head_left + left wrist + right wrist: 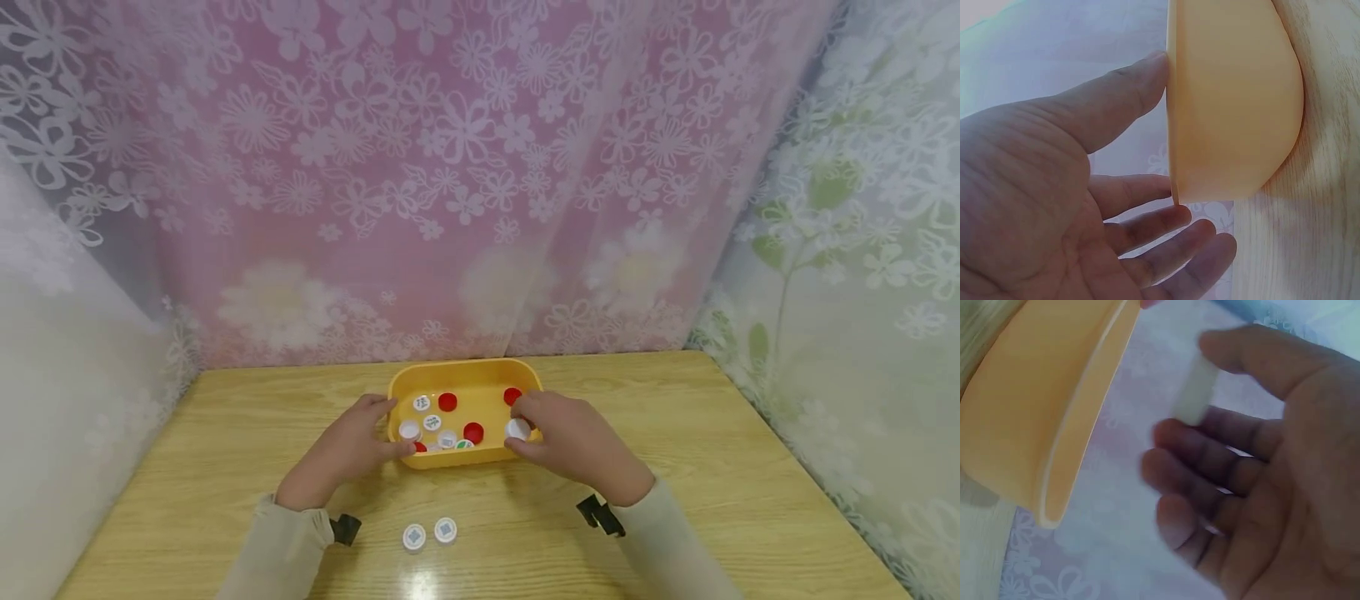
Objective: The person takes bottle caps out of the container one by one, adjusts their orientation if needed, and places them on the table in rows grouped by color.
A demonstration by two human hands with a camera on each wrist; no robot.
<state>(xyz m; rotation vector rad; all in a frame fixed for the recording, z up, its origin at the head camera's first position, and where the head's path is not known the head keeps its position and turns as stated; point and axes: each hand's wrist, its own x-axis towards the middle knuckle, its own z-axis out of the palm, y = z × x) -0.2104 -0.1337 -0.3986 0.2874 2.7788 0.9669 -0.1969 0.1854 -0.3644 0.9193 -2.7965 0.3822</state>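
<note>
Round plastic caps, red ones [473, 432] and white ones [432, 422], lie in a yellow plastic bin [480, 375]. My left hand [352, 446] holds the bin's left end, thumb at the near rim and index finger at the left rim. In the left wrist view its other fingers [1210, 250] extend past the bin wall. My right hand [577, 437] pinches a white cap [517, 429] between thumb and fingers over the bin's right end. The right wrist view shows this cap [1196, 390] edge-on, above the rim.
Two white caps, one on the left [414, 537] and one on the right [446, 531], lie on the wooden table [262, 417] in front of the bin. A pink flowered curtain [420, 167] hangs behind the table. Pale curtains [862, 292] flank it.
</note>
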